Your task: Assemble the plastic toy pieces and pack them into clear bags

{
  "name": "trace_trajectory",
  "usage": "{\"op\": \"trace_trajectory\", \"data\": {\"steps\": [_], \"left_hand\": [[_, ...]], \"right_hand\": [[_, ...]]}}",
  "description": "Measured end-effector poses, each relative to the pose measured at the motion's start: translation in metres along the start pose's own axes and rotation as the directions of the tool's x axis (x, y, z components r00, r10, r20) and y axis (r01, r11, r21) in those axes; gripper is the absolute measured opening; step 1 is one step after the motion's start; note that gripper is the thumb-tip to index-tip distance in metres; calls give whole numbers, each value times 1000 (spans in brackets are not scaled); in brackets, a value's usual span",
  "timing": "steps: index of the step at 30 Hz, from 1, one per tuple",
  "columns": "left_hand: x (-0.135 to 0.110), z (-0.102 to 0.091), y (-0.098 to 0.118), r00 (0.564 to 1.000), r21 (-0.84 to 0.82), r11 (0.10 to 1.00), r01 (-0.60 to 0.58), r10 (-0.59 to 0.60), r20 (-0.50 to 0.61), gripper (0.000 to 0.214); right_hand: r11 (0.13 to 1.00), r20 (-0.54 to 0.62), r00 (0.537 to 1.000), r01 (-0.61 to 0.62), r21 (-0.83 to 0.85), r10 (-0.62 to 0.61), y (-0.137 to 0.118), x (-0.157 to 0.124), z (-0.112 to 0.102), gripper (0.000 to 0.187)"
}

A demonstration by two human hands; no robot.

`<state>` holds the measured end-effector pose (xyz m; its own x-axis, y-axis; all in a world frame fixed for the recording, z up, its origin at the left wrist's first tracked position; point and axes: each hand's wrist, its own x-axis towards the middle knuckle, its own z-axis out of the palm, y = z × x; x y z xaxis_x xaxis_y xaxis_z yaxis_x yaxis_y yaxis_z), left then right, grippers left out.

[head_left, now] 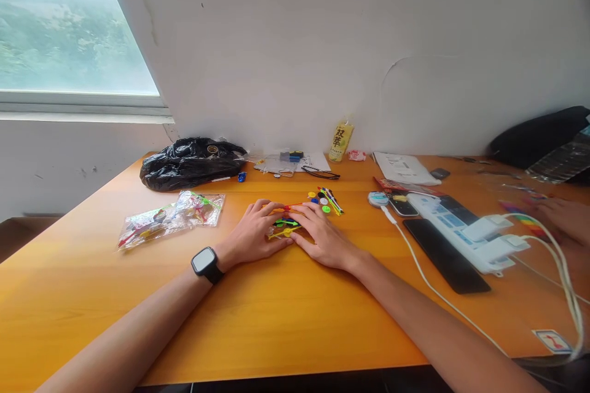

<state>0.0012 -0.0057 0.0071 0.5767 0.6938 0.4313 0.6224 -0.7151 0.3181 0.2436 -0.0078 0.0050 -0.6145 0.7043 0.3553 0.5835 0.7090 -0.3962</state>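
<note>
Both hands rest at the middle of the table, curved around a small group of bright plastic pieces. My left hand (251, 233), with a black watch (204, 262) on its wrist, has its thumb and fingers apart at the left side of the group. From the right, my right hand (325, 238) reaches over the pieces, fingers also apart. Between them show a yellow arrow-shaped piece (286, 233), a green one (286, 222) and a red one (286, 208). The fingers partly hide these pieces. Just behind lie small coloured discs (324, 201) and thin coloured sticks (332, 201).
A clear bag of plastic parts (166, 221) lies left, a black plastic bag (191, 163) behind it. A yellow drink bottle (340, 141) stands by the wall. At right are a power strip (447, 221), a black phone-like slab (445, 255), cables and another person's hand (560, 215).
</note>
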Motion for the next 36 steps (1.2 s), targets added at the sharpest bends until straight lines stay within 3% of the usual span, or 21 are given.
{"op": "trace_trajectory", "data": {"steps": [9, 20, 26, 30, 36], "left_hand": [[2, -3, 3, 1000, 49, 999, 0, 0, -7, 38], [1, -2, 1, 1000, 14, 1000, 19, -19, -8, 40], [-3, -3, -2, 998, 15, 998, 53, -54, 35, 65], [-3, -4, -6, 994, -12, 997, 76, -75, 81, 61], [-1, -2, -9, 995, -23, 995, 96, -95, 26, 53]], "right_hand": [[999, -47, 999, 28, 35, -26, -5, 2, -5, 41], [997, 43, 997, -65, 47, 63, -1, -4, -1, 68], [999, -59, 998, 6, 41, -4, -2, 0, -3, 53], [998, -88, 996, 17, 61, -11, -1, 1, -2, 46], [999, -134, 991, 32, 40, -26, -3, 3, -5, 39]]}}
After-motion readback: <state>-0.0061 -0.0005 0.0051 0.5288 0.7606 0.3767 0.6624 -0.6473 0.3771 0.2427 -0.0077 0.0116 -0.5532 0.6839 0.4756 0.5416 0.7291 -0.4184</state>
